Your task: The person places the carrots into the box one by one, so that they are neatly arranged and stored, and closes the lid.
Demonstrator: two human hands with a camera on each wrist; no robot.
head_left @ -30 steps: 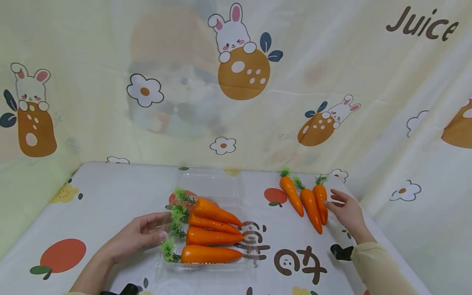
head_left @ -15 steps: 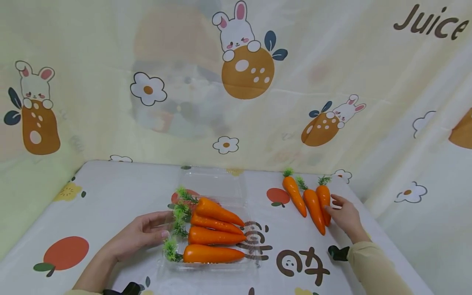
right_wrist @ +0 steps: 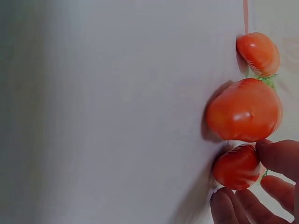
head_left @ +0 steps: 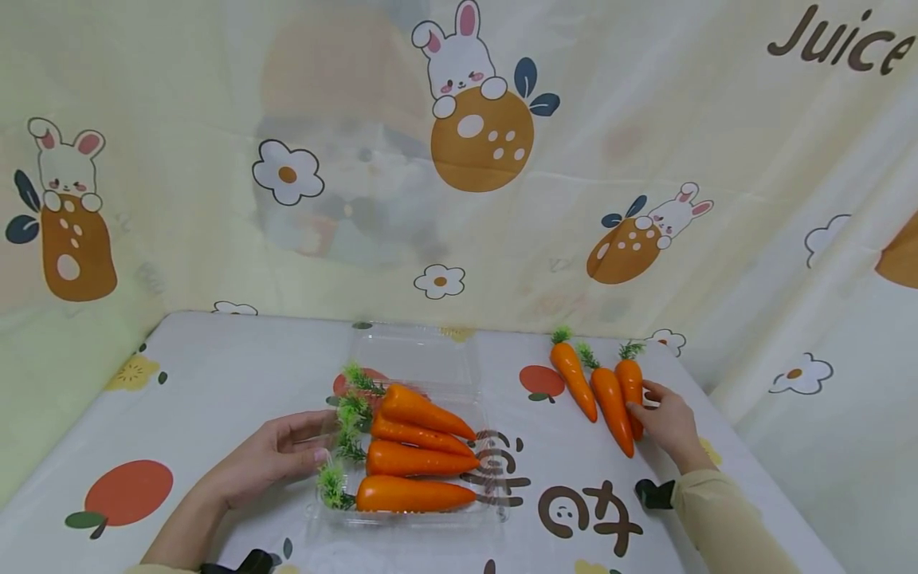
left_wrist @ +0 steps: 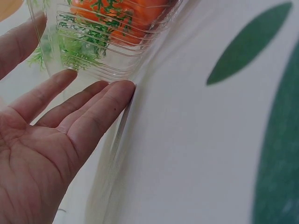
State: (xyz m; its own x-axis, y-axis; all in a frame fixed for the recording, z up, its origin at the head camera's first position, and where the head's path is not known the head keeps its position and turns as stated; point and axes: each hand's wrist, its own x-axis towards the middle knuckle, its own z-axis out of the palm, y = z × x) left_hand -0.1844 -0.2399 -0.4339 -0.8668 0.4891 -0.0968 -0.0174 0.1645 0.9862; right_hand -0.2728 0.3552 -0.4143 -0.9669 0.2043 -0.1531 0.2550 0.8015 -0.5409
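My left hand (head_left: 276, 458) is at the left side of a clear plastic container (head_left: 469, 406). In the left wrist view its fingers (left_wrist: 100, 109) reach straight to the ridged container wall (left_wrist: 96, 70). Several orange carrots with green tops, among them a front carrot (head_left: 416, 494), lie side by side in the container. At the right, my right hand (head_left: 670, 418) pinches the rightmost loose carrot (head_left: 629, 379). The right wrist view has the thumb on one side of this carrot (right_wrist: 237, 168) and the fingers on the other. A middle carrot (head_left: 612, 406) lies right beside it.
Left of the middle carrot lies another loose carrot (head_left: 572, 383). The container's clear lid (head_left: 416, 355) stands folded back behind it. A printed white cloth (head_left: 237, 367) covers the table, and a patterned curtain (head_left: 344, 263) hangs at the back.
My right hand has moved slightly left, closing its thumb and fingers about the rightmost carrot. The left hand and the container keep their places; the head view has shifted a little.
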